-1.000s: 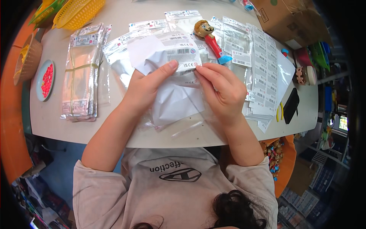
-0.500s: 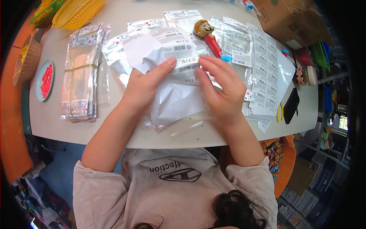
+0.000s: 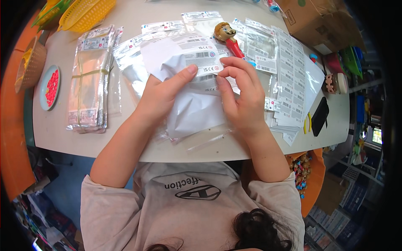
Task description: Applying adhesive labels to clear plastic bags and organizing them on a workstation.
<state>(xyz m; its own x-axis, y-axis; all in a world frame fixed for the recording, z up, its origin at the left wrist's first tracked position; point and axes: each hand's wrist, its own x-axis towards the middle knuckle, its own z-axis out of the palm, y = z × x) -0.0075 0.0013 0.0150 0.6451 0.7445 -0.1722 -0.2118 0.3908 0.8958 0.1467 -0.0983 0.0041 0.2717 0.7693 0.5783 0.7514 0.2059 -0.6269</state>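
My left hand grips a white sheet of printed stickers, thumb on top and the other fingers hidden beneath. The sheet is bent and its lower part is blank. At the sheet's right side, my right hand pinches the edge of a barcode sticker between thumb and forefinger. That sticker's lower edge stands slightly off the sheet. Under the sheet lie clear and silver plastic bags. Just beyond my right fingers rests a toy figure with a brown-haired head and a red body.
A banded stack of clear bags lies left, beside a plate of small pink pieces. Baskets, one yellow, stand at the far left. More sticker sheets, yellow-handled pliers, a black phone and a cardboard box are at right.
The sheet and my left hand have shifted slightly right. My right thumb and forefinger remain at the sticker's edge, whose corner now shows more clearly beside them.
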